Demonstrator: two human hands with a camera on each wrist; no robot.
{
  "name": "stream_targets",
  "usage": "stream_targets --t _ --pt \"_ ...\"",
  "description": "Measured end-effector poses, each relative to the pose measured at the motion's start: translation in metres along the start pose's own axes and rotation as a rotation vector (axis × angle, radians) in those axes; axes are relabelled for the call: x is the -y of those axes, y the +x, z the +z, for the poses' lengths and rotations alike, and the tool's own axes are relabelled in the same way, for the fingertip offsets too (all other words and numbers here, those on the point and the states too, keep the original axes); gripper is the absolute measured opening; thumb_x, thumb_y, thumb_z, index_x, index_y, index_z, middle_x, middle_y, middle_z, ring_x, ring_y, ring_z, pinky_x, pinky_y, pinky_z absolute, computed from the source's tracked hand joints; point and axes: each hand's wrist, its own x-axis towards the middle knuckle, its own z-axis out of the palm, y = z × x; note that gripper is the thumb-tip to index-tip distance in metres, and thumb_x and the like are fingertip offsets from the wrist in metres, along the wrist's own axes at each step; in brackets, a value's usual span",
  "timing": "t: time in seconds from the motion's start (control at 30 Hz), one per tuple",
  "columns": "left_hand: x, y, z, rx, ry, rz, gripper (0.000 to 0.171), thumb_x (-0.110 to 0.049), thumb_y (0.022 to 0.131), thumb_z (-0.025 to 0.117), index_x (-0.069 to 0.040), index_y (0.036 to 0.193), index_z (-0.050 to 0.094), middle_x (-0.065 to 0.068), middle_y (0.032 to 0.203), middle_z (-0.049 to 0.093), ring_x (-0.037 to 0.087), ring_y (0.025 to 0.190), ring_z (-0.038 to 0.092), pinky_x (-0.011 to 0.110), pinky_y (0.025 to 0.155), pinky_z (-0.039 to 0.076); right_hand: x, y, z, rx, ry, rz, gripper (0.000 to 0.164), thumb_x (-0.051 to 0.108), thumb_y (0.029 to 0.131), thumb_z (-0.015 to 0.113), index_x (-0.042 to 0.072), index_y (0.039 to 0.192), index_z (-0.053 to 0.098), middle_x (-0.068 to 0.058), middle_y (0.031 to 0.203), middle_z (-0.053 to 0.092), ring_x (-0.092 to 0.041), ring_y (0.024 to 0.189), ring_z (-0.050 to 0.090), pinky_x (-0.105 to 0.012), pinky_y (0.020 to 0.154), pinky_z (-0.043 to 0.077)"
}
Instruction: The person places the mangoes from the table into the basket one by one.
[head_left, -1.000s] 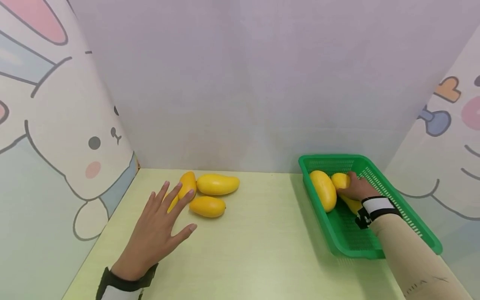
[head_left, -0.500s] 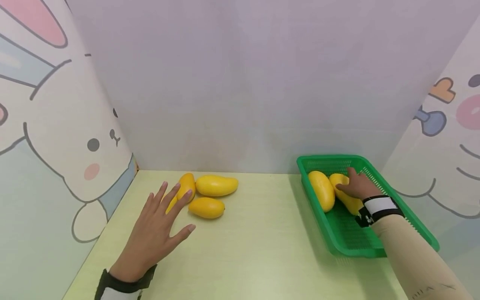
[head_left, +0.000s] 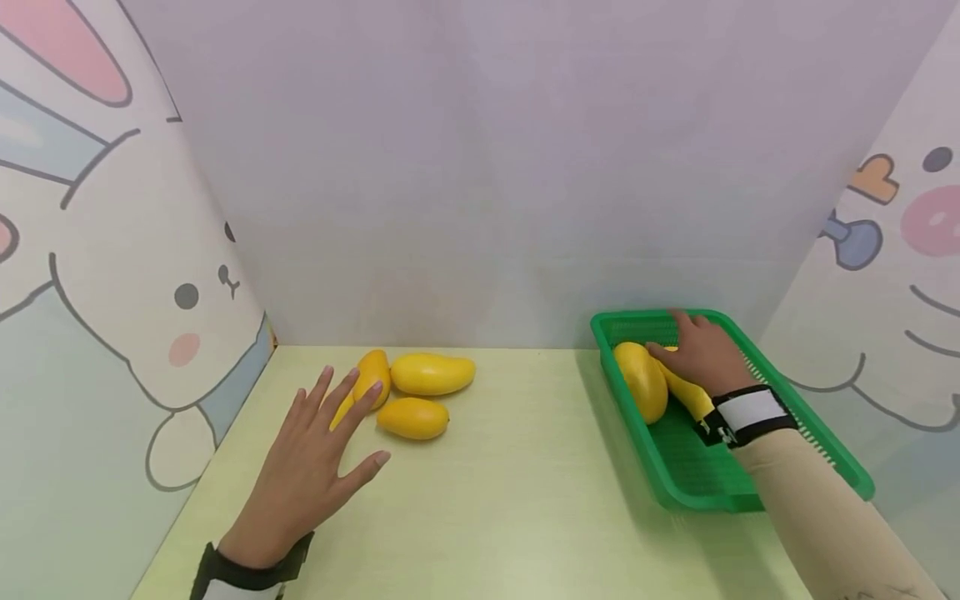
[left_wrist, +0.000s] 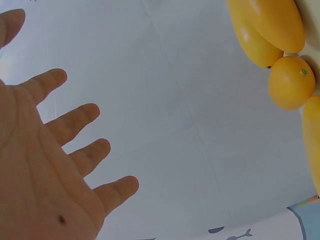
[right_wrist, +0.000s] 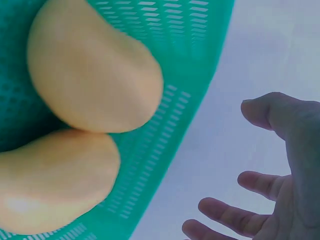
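Two yellow mangoes lie side by side in the green basket: a left mango (head_left: 642, 383) and a right mango (head_left: 687, 395), partly covered by my right hand (head_left: 705, 357). That hand hovers above them with spread fingers and holds nothing; in the right wrist view a gap separates it from both fruits. My left hand (head_left: 303, 479) is held over the table's left part, fingers spread, palm bare in the left wrist view. Just beyond its fingertips are several mangoes, among them a back mango (head_left: 432, 373), a front mango (head_left: 413, 418) and an upright-lying mango (head_left: 372, 379).
The green basket (head_left: 660, 479) stands at the right of the pale table (head_left: 517, 483). A plain wall (head_left: 487, 208) closes off the back. Side panels printed with cartoon animals, such as the rabbit panel (head_left: 127, 300), stand left and right.
My right hand has let go of the mango in the basket, risen off it and straightened its fingers. The left hand and the mangoes on the table have stayed put.
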Motion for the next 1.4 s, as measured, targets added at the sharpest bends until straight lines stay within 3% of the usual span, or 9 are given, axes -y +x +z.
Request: stream_targets --t 0.17,0.37,0.57,0.8,1.13,1.4 --pt "0.0 -0.001 0.002 0.004 -0.005 -0.003 0.072 -0.06 0.086 0.049 -0.029 0.148 0.026 0.006 0.152 0.023 0.033 0.138 0.012 0.059 0.105 0.017 0.025 -0.004 -0.009 -0.079 0.018 -0.071 0.083 0.063 0.087 0.047 0.003 0.142 0.03 -0.033 0.121 0.044 -0.045 0.096 0.049 -0.058 0.073 0.043" --pt "0.001 0.0 0.003 0.004 -0.003 0.0 0.071 -0.061 0.087 0.047 -0.03 0.148 0.026 0.005 0.152 0.023 0.033 0.138 0.012 0.06 0.105 0.018 0.056 -0.007 -0.018 -0.135 0.045 -0.121 0.081 0.065 0.086 0.048 0.011 0.144 0.032 -0.027 0.13 0.042 -0.045 0.112 0.04 -0.061 0.084 0.039" --pt "0.0 0.0 0.003 0.003 -0.007 0.001 0.071 -0.06 0.087 0.047 -0.03 0.148 0.026 0.006 0.151 0.024 0.033 0.138 0.012 0.059 0.105 0.017 0.079 -0.013 -0.017 -0.207 0.014 -0.202 0.074 0.061 0.088 0.048 0.013 0.142 0.034 -0.024 0.13 0.043 -0.044 0.114 0.04 -0.061 0.085 0.039" --pt "0.002 0.0 0.005 0.001 -0.006 0.008 0.07 -0.06 0.087 0.047 -0.03 0.147 0.027 0.007 0.151 0.026 0.033 0.138 0.013 0.06 0.104 0.018 0.099 -0.025 -0.011 -0.31 -0.013 -0.297 0.068 0.055 0.087 0.054 0.015 0.14 0.038 -0.02 0.126 0.047 -0.04 0.111 0.045 -0.058 0.086 0.039" --pt "0.003 0.0 0.007 0.016 -0.009 -0.003 0.07 -0.061 0.087 0.047 -0.031 0.147 0.027 0.006 0.152 0.024 0.033 0.139 0.012 0.06 0.104 0.018 0.122 -0.045 -0.004 -0.415 0.016 -0.394 0.071 0.055 0.084 0.055 0.016 0.141 0.039 -0.017 0.126 0.048 -0.036 0.114 0.044 -0.055 0.089 0.039" --pt "0.004 0.0 0.007 0.013 -0.004 0.001 0.07 -0.06 0.087 0.047 -0.031 0.147 0.027 0.006 0.151 0.024 0.033 0.138 0.012 0.06 0.104 0.018 0.141 -0.069 0.004 -0.446 0.077 -0.414 0.071 0.055 0.083 0.056 0.018 0.141 0.039 -0.012 0.13 0.047 -0.031 0.117 0.043 -0.052 0.09 0.039"
